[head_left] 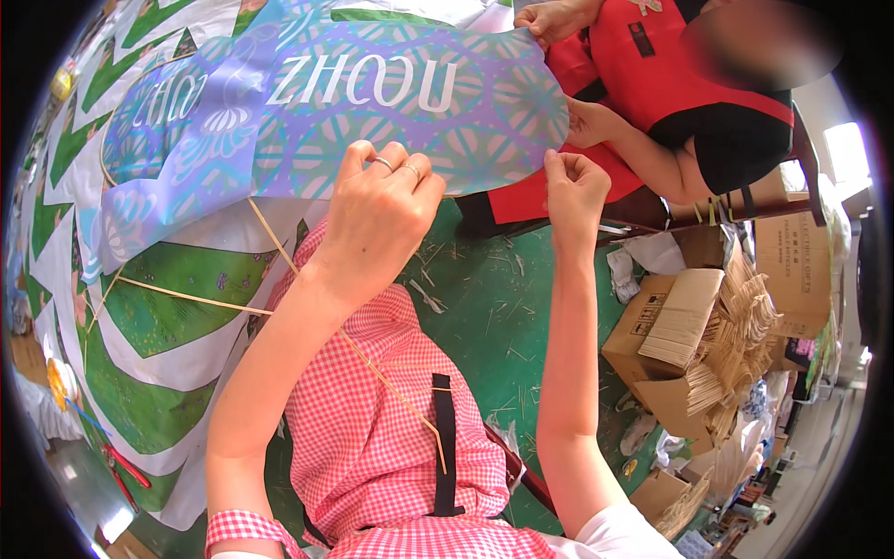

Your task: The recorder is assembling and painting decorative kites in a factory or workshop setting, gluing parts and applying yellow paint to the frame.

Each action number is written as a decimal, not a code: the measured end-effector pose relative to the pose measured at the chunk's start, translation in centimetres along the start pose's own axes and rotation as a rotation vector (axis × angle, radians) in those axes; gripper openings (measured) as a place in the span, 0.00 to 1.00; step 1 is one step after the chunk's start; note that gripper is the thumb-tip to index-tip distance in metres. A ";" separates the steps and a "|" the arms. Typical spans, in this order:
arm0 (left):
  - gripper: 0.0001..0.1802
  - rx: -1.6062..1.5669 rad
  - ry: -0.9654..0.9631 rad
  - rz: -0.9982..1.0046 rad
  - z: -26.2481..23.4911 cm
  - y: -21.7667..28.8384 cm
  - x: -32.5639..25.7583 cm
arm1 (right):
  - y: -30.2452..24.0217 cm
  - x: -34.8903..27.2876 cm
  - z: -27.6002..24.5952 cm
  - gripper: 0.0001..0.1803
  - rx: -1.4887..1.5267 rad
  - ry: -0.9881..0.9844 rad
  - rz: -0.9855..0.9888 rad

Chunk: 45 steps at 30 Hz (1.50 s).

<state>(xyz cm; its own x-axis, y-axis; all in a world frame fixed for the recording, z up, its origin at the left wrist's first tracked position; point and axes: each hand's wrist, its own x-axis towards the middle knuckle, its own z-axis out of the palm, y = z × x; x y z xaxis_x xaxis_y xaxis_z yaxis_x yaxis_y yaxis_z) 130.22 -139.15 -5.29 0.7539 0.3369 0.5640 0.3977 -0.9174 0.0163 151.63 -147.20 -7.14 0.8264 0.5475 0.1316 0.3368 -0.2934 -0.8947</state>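
A thin blue and purple printed sheet [410,140] with white lettering and leaf-like patterns is stretched across the upper middle. My left hand [382,219], with rings on two fingers, has its fingers curled closed at the sheet's lower edge. At the lower right corner, my right hand [577,196] pinches the sheet between thumb and fingers. Another person's two hands hold its right end, one hand [559,19] at the top corner and the other hand [591,123] lower down. Thin pale wooden strips [194,296] extend below the sheet, and one bent strip [396,393] crosses my checked apron.
Green-and-white patterned cloth [177,326] covers the surface on the left. Red-handled pliers or cutters [128,466] and a yellow reel [61,384] lie at its edge. The co-worker's red apron [643,65] is at upper right. Cardboard boxes [643,326] with stacked brown pieces stand on the right.
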 end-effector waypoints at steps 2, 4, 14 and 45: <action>0.05 0.001 -0.001 0.000 0.0 0.0 0.0 | 0.1 -0.1 0.1 0.13 0.072 0.010 0.032; 0.05 -0.014 -0.001 -0.003 0.1 0.1 0.0 | 0.5 0.0 0.1 0.13 0.107 0.011 0.034; 0.05 -0.007 -0.013 -0.004 0.0 0.2 0.1 | 0.9 0.3 0.0 0.13 0.201 -0.021 0.108; 0.05 -0.018 0.008 -0.038 0.8 0.8 0.0 | 0.7 0.3 -0.1 0.10 0.337 -0.090 0.114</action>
<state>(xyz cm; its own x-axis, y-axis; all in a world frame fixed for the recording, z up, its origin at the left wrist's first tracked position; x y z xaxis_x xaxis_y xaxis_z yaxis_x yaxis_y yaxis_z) 130.96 -139.77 -5.92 0.7341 0.3703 0.5692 0.4169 -0.9074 0.0527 152.18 -147.36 -7.66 0.8022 0.5971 -0.0016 0.0648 -0.0897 -0.9939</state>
